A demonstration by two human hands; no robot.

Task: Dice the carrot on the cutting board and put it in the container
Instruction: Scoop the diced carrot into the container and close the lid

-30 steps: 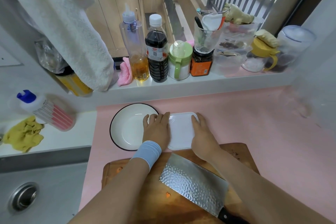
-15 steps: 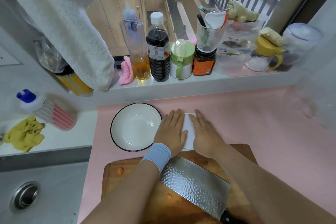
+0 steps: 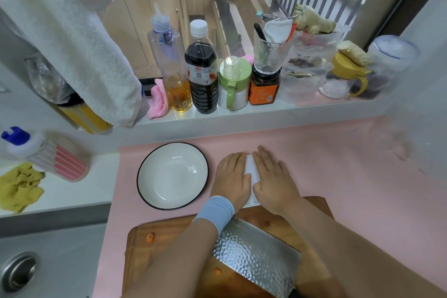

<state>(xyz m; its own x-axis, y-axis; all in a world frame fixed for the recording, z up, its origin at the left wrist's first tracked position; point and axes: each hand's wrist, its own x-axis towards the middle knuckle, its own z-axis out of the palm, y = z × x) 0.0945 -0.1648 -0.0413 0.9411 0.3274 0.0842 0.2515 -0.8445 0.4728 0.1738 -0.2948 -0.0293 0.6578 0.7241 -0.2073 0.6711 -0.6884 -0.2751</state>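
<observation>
Single head-worn wide-angle view, forward and down, close over the counter (image 3: 350, 164).

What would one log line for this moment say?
left hand: flat on white container | right hand: flat on white container | cleaver: lying on cutting board | carrot bit: loose on board

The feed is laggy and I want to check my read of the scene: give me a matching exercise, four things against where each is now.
1 bowl
2 cleaver
3 container
4 yellow cloth

A on the board
B under the left hand and right hand
C on the white counter
D on the pink mat, left of the hands

Pairs: 1-D, 2-A, 3-B, 4-C
</observation>
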